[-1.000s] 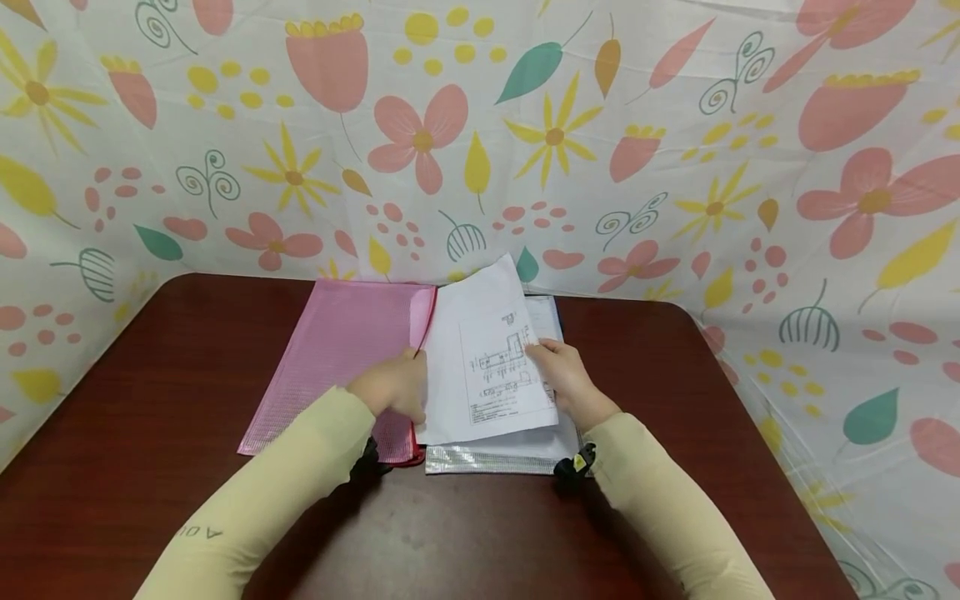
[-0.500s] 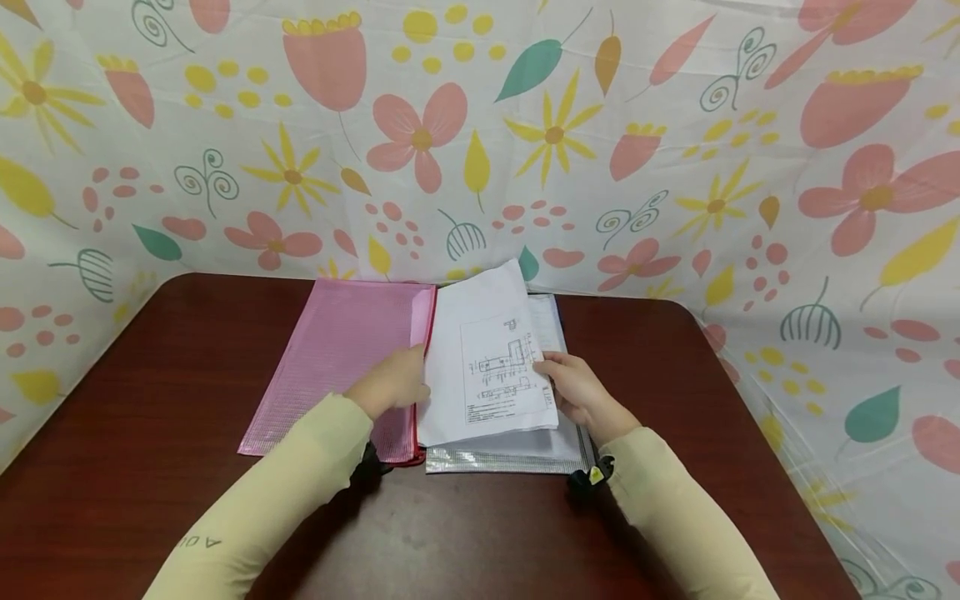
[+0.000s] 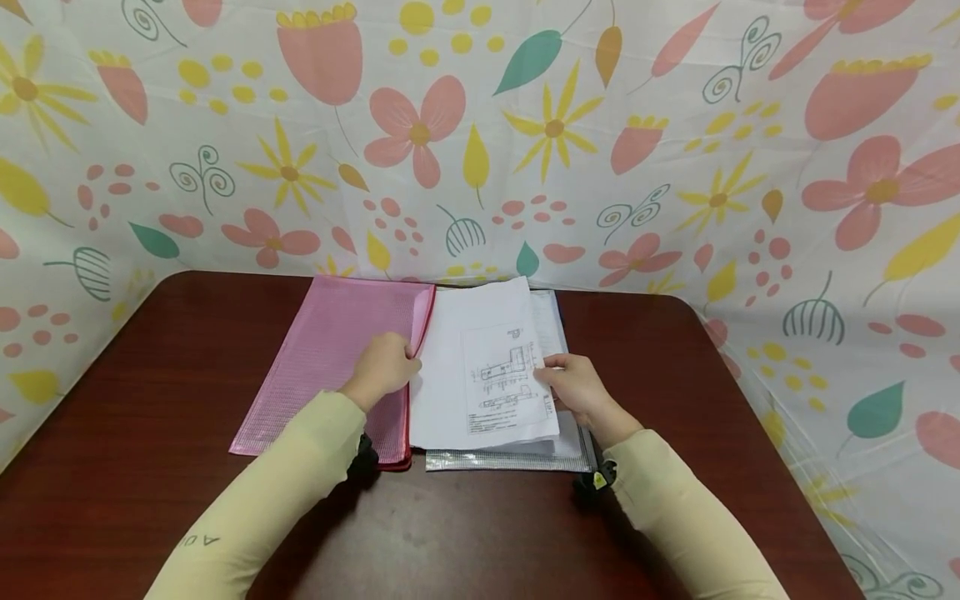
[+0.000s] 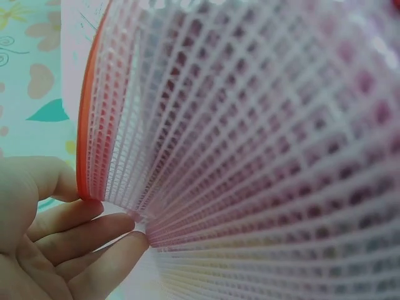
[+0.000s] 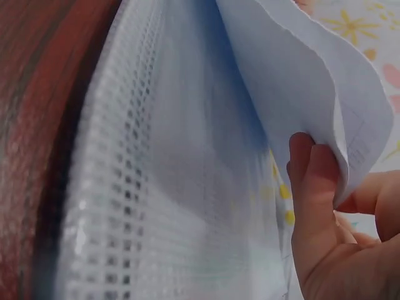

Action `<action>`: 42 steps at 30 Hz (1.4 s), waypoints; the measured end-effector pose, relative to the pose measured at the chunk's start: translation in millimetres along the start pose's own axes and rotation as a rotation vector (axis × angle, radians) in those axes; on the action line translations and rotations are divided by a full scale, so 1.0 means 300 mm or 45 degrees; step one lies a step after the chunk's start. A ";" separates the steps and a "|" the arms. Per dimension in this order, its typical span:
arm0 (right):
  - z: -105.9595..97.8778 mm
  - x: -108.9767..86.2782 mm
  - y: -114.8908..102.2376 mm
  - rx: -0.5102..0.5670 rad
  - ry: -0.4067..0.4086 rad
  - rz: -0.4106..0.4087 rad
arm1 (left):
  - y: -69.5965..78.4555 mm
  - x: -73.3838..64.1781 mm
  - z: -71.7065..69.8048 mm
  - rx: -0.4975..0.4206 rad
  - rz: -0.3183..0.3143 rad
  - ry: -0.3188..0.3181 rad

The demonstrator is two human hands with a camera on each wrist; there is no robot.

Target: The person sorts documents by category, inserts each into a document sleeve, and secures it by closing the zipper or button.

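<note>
A pink mesh zip pouch [image 3: 322, 350] with a red zip edge lies on the table. My left hand [image 3: 384, 367] pinches its right edge; in the left wrist view, the thumb and fingers hold the mesh by the red zip [image 4: 84, 125], and the mesh bulges. My right hand [image 3: 581, 387] pinches the right edge of white paper sheets [image 3: 450, 367] between thumb and fingers. A line drawing is printed on the top sheet. The sheets' left edge meets the pouch's zip side; how far they reach inside is hidden. Beneath them lies a clear mesh pouch [image 5: 125, 206].
The dark wooden table [image 3: 480, 533] runs to both sides and in front of the pouches. A white curtain with printed flowers [image 3: 480, 167] hangs just behind the table's back edge. Black wrist straps [image 3: 596, 479] sit by both cuffs.
The paper sheets have turned straighter and shifted slightly left and toward me, against the pink pouch. My right hand moved down and right earlier; my left hand has moved slightly left with the pouch edge.
</note>
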State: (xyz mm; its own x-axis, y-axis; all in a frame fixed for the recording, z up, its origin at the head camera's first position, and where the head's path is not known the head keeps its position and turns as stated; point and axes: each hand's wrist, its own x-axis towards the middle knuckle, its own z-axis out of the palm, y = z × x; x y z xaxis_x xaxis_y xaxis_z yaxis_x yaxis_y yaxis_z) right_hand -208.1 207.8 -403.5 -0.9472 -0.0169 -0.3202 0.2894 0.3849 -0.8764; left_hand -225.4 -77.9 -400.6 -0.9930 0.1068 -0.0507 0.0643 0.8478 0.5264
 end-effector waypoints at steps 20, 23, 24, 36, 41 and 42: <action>0.014 -0.026 0.001 0.310 -0.028 0.014 | 0.015 0.003 -0.009 0.006 -0.049 -0.013; 0.026 -0.032 -0.006 0.334 -0.018 0.004 | 0.025 0.005 -0.010 0.028 -0.056 -0.018; 0.031 -0.034 -0.009 0.341 -0.011 0.004 | 0.029 0.006 -0.009 0.034 -0.064 -0.021; 0.095 -0.035 -0.020 0.310 0.011 0.027 | 0.064 0.012 -0.012 0.115 -0.078 -0.027; 0.095 -0.020 -0.026 0.148 0.014 0.039 | 0.066 0.011 -0.010 0.086 -0.086 -0.048; 0.093 -0.016 -0.027 0.105 0.026 0.040 | 0.064 0.011 -0.009 0.078 -0.084 -0.048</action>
State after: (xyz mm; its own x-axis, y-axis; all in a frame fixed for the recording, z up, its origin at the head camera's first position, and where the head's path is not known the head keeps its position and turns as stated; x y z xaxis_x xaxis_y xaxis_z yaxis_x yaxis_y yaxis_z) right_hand -202.1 179.2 -404.9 -0.9400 0.0133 -0.3409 0.3283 0.3075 -0.8931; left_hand -227.7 -62.7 -388.5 -0.9909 0.0685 -0.1158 0.0064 0.8837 0.4680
